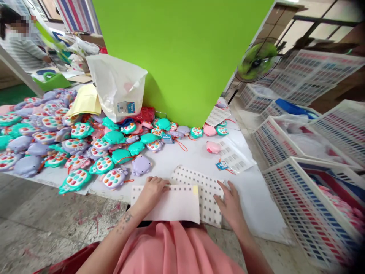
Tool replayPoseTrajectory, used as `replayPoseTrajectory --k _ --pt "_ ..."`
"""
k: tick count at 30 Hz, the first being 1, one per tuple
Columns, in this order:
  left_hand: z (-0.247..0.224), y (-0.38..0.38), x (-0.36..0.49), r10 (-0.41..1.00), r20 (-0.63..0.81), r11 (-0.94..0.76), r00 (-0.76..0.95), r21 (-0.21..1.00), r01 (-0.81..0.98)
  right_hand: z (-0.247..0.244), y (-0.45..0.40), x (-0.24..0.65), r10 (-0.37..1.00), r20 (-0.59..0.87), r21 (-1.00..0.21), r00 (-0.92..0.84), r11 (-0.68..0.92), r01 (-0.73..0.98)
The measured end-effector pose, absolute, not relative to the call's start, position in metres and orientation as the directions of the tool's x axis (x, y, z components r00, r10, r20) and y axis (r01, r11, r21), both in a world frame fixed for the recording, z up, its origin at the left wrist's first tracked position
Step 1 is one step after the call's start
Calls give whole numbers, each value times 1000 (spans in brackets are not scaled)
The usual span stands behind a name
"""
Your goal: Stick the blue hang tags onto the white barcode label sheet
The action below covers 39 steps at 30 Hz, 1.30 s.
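My left hand [154, 192] lies across a mostly blank white sticker sheet [176, 207] with a row of small dark squares along its top and a yellow patch at one corner. Its fingers rest flat on the paper. Underneath, partly covered, is a second sticker sheet [209, 194] dotted with small dark squares. My right hand [230, 201] is at that sheet's right edge, fingers spread and touching the edge. Just beyond my left hand are a purple animal-shaped toy [142, 164] and another purple toy with coloured buttons [113, 178].
Many teal, purple and pink toys [76, 144] pile up on the left. A white bag [118, 85] stands before a green panel [182, 57]. A bagged label sheet [235, 156] and pink toy [213, 147] lie right. Plastic crates [285, 179] flank the table; a person [25, 49] sits far left.
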<state>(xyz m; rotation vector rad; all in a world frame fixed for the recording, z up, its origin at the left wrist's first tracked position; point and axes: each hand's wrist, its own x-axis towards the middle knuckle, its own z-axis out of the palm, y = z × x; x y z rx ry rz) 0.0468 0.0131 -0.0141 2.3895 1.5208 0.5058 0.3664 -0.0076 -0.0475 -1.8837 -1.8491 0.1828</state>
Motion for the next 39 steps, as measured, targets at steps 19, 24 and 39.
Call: replayPoseTrajectory --k 19,24,39 --pt "-49 21 88 887 266 -439 378 234 867 51 171 256 821 251 -331 -512 570 752" --pt "-47 21 88 892 251 -435 376 250 865 66 238 187 812 36 -237 -583 574 784" --pt "-52 23 86 879 278 -460 388 275 844 47 279 146 805 -274 124 -525 571 811"
